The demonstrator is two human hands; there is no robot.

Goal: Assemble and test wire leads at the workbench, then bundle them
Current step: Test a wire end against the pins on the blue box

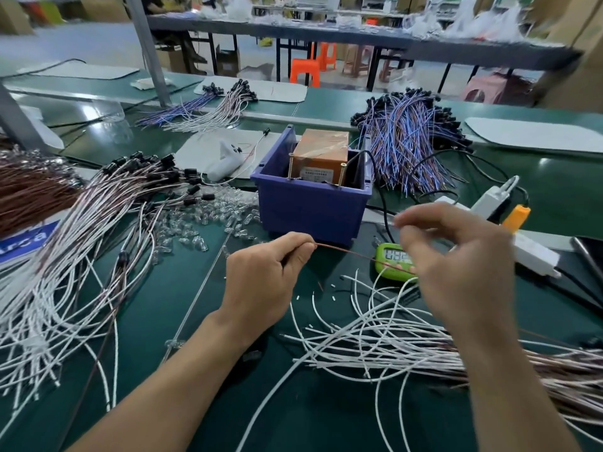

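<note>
My left hand (264, 275) pinches one end of a thin brown wire (346, 252), which runs right toward my right hand (456, 265). The right hand's fingers are curled and blurred, and the wire's far end vanishes behind them. Loose white wires (368, 334) lie fanned on the green bench in front of both hands. A big pile of white and brown leads with black caps (107, 216) spreads at the left. Small clear bulbs (202, 220) are scattered behind my left hand.
A blue bin (313, 203) holding an orange taped tester box (321, 151) stands just beyond my hands. A green timer (393, 261) sits under the wire. Blue-purple lead bundles (404, 141) lie at the back right, a white power strip (522, 246) at the right.
</note>
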